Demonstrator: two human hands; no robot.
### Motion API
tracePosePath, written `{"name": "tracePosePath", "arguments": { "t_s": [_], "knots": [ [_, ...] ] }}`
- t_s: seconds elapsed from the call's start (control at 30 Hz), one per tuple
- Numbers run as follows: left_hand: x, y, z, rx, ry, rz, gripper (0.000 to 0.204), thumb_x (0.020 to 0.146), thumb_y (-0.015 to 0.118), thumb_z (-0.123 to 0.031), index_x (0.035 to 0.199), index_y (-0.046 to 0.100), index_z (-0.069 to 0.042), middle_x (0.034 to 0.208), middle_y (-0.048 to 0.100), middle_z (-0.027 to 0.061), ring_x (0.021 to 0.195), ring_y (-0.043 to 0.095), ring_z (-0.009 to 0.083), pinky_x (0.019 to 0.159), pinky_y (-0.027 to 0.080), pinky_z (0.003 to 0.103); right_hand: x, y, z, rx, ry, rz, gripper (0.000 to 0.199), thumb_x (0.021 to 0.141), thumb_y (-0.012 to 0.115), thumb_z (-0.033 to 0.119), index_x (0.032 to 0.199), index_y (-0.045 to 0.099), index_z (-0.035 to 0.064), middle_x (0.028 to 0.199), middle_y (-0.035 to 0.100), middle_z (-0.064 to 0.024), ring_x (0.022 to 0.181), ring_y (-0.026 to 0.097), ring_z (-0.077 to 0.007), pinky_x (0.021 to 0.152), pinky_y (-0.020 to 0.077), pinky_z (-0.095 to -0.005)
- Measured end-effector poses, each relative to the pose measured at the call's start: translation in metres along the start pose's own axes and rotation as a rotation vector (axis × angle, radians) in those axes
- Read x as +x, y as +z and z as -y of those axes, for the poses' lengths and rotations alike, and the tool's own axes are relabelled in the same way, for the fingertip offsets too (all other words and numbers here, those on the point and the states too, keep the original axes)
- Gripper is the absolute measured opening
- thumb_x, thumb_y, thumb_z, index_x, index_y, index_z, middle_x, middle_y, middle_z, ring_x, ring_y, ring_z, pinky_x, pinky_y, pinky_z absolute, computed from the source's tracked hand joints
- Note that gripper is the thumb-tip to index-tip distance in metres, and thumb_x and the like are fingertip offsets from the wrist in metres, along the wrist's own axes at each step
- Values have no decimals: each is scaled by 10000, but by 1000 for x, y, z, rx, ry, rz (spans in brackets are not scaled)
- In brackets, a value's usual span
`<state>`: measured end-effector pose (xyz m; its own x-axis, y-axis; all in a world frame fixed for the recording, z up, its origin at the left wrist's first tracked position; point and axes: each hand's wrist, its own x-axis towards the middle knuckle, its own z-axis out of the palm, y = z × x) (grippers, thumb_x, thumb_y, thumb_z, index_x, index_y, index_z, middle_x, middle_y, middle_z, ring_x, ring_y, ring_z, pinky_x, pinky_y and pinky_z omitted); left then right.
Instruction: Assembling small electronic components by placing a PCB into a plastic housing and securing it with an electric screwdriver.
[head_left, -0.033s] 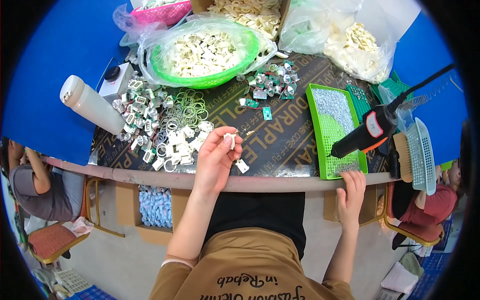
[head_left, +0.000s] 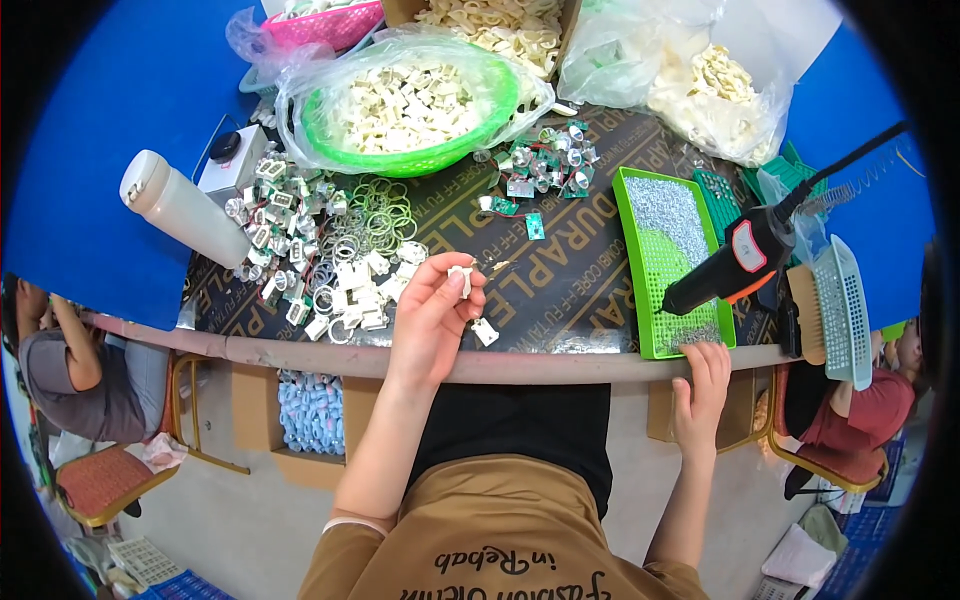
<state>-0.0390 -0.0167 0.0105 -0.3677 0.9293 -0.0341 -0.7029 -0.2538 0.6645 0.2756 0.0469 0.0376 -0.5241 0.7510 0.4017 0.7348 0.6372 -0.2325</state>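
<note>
Work at a counter (head_left: 570,300), seen from above. The left hand (head_left: 432,325) is raised just above the counter's near edge, its thumb and index finger pinching a small white part (head_left: 460,280); a loose white housing (head_left: 485,332) lies just beneath this hand. The right hand (head_left: 704,385) rests at the near end of a green tray (head_left: 660,265), its fingers slightly bent over the rim toward dark screws (head_left: 700,336), with the thumb set apart. A black screwdriver (head_left: 735,265) hangs tilted above the tray, held by neither hand. The work appears to be in midcourse: one piece is in hand, and no driver is on it. Much seems left, since white pieces (head_left: 405,108) fill the green basket (head_left: 440,163), and circuit boards (head_left: 545,160), rings (head_left: 385,215) and more housings (head_left: 365,290) lie loose. The heap of mixed units (head_left: 275,220) at left may include joined pieces, but how many are complete cannot be judged. Thumb and fingers cover much of the held part, so its inner face and any fastener are hidden; whether the right fingertips touch the screws is unclear. The bags at the far side are cut off by the upper edge, and the smallest parts blur together.
</note>
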Motion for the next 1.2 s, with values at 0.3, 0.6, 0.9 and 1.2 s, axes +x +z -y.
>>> {"name": "tracePosePath", "arguments": {
  "t_s": [0.3, 0.6, 0.9, 1.2],
  "knots": [
    [1, 1, 0, -22, 27, -11, 185, 891, 470, -115, 1057, 501, -39, 875, 580, 77, 627, 482, 79, 537, 362, 186, 31, 30, 65, 353, -186, -218, 196, 711, 567, -16, 903, 586, 23, 908, 562, -131, 893, 517, -292, 777, 419, -378],
    [1, 2, 0, 37, -5, 0, 180, 885, 473, -117, 1046, 490, -39, 864, 549, 83, 615, 470, 99, 534, 359, 194, 221, 101, 90, -209, -246, -15, 317, 774, 561, 223, 1051, 526, 75, 1077, 499, -117, 1044, 456, -293, 868, 355, -428],
    [-1, -3, 1, 80, 31, 8, 180, 888, 462, -111, 1047, 492, -31, 862, 551, 80, 614, 473, 100, 534, 358, 200, 204, 95, 106, -132, -131, 315, 468, 795, 553, 367, 1167, 462, 97, 1131, 468, -130, 1067, 454, -309, 811, 402, -493],
    [2, -1, 0, 42, 32, -8, 198, 889, 458, -116, 1066, 482, -31, 839, 548, 67, 630, 478, 98, 538, 360, 203, 144, 51, 80, -41, -276, 194, 231, 745, 598, 110, 964, 569, 42, 946, 548, -93, 922, 496, -282, 798, 414, -372]
  ]
}}
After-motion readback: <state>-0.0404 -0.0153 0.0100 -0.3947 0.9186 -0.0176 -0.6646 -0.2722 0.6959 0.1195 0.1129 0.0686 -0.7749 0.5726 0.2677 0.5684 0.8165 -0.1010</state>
